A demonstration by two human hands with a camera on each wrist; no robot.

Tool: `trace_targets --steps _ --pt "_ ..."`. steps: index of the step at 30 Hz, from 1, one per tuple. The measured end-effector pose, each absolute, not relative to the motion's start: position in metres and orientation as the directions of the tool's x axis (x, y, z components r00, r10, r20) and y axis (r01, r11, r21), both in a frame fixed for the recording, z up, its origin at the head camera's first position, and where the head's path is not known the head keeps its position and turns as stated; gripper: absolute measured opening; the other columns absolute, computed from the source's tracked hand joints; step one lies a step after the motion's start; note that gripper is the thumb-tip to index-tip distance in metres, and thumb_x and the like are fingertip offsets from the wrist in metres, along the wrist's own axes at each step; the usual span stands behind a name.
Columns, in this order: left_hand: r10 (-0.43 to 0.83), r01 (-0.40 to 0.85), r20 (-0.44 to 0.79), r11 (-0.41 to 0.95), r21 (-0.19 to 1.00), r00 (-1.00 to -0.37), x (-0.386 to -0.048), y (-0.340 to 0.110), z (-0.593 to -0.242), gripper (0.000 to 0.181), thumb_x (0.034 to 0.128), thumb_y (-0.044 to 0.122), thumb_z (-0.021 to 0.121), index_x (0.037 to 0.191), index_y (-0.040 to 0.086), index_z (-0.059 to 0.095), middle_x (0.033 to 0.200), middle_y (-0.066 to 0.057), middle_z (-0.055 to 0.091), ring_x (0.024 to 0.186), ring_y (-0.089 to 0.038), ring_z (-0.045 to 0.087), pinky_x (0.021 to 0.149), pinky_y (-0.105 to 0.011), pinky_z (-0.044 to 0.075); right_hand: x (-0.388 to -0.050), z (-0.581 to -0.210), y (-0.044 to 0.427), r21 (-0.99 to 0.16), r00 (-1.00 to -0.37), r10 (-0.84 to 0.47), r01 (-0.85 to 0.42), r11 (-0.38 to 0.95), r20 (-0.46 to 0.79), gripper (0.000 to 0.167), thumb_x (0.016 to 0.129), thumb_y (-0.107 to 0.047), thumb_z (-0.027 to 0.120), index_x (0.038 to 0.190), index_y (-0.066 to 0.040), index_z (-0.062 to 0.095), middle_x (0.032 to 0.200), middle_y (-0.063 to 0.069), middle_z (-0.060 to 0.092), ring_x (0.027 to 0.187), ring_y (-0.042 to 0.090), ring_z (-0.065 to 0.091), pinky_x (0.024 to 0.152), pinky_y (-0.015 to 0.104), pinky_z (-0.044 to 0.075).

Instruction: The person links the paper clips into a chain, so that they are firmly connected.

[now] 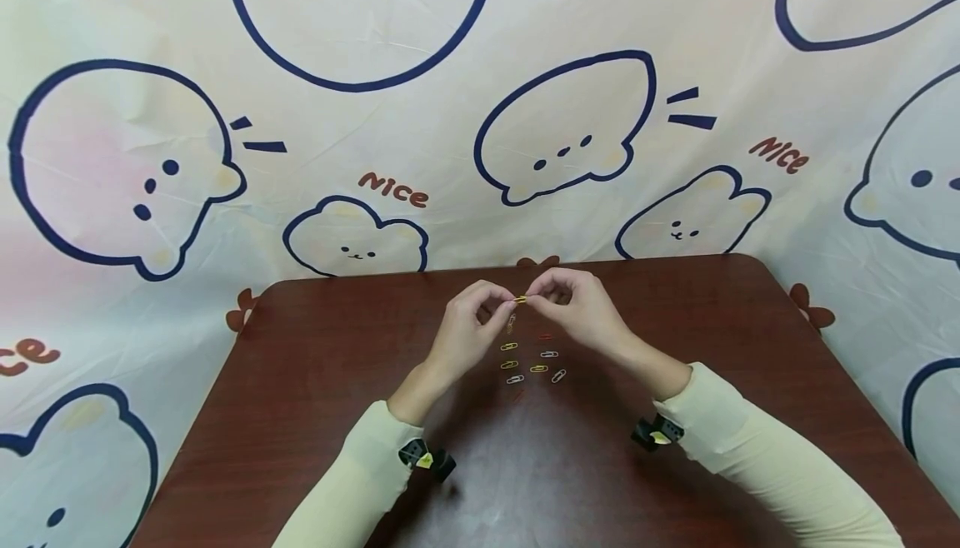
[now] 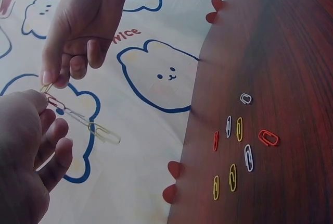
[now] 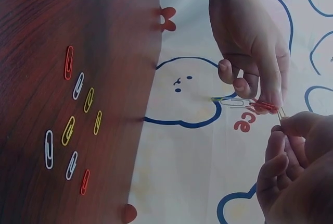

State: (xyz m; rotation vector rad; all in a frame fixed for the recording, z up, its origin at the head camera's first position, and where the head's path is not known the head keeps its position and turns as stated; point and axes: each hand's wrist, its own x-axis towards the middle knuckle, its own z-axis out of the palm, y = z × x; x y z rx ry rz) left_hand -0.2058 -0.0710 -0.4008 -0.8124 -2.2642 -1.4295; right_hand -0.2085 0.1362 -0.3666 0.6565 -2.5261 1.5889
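Observation:
Over the far part of the table, my left hand and right hand meet fingertip to fingertip. My right hand pinches a yellow paper clip between thumb and forefinger. In the right wrist view, the left thumb and forefinger pinch a red paper clip touching the yellow one; whether the two are linked I cannot tell. From the red clip hangs a short chain: a white paper clip, then another yellow paper clip at the end.
Several loose paper clips lie on the brown table below the hands: yellow, white and red. A cloth printed with cartoon animals hangs behind the table's far edge. Each wrist wears a small black camera.

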Motion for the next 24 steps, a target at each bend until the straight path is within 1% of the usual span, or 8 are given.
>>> trace_targets --steps 5,12,16,19,24 --pt "0.279 0.625 0.559 0.342 0.702 -0.781 -0.2056 -0.0716 -0.4017 0.005 0.0963 0.009 0.071 0.099 0.005 0.070 0.093 -0.003 0.066 0.074 -0.012 0.060 0.066 -0.025 0.054 -0.2064 -0.3669 0.1337 -0.846 -0.902 -0.314 -0.400 0.352 0.296 0.006 0.092 -0.013 0.077 0.096 -0.009 0.075 0.083 0.004 0.070 0.070 0.023 0.059 0.061 0.026 0.050" --pt "0.279 0.628 0.563 0.325 0.707 -0.778 -0.2051 -0.0732 -0.4016 0.007 0.0939 0.004 0.072 0.099 0.006 0.069 0.091 -0.004 0.064 0.069 -0.012 0.061 0.063 -0.025 0.055 -0.2064 -0.3675 0.1333 -0.842 -0.896 -0.323 -0.413 0.348 0.306 0.005 0.092 -0.010 0.077 0.096 -0.008 0.075 0.083 0.004 0.070 0.070 0.023 0.058 0.061 0.026 0.050" --pt "0.287 0.628 0.559 0.336 0.702 -0.778 -0.2055 -0.0745 -0.4018 0.004 0.0957 0.007 0.071 0.099 0.005 0.069 0.092 -0.003 0.065 0.071 -0.012 0.060 0.065 -0.025 0.055 -0.2074 -0.3691 0.1336 -0.845 -0.897 -0.328 -0.405 0.349 0.295 0.005 0.092 -0.010 0.077 0.096 -0.008 0.075 0.083 0.004 0.070 0.070 0.022 0.059 0.061 0.026 0.050" --pt "0.290 0.628 0.557 0.351 0.695 -0.778 -0.2059 -0.0756 -0.4022 0.006 0.0970 0.009 0.070 0.099 0.004 0.070 0.092 -0.004 0.065 0.073 -0.013 0.060 0.066 -0.025 0.055 -0.2084 -0.3714 0.1344 -0.845 -0.898 -0.333 -0.401 0.353 0.287 0.007 0.092 -0.011 0.077 0.097 -0.008 0.074 0.083 0.003 0.070 0.071 0.021 0.059 0.062 0.026 0.050" --pt "0.281 0.635 0.570 0.354 0.686 -0.772 -0.2065 -0.0779 -0.4025 0.005 0.0968 0.008 0.070 0.098 0.004 0.069 0.092 -0.004 0.065 0.074 -0.014 0.060 0.066 -0.026 0.055 -0.2086 -0.3744 0.1397 -0.845 -0.906 -0.326 -0.386 0.370 0.271 0.009 0.092 -0.013 0.078 0.098 -0.009 0.074 0.084 0.003 0.070 0.071 0.022 0.060 0.062 0.026 0.051"
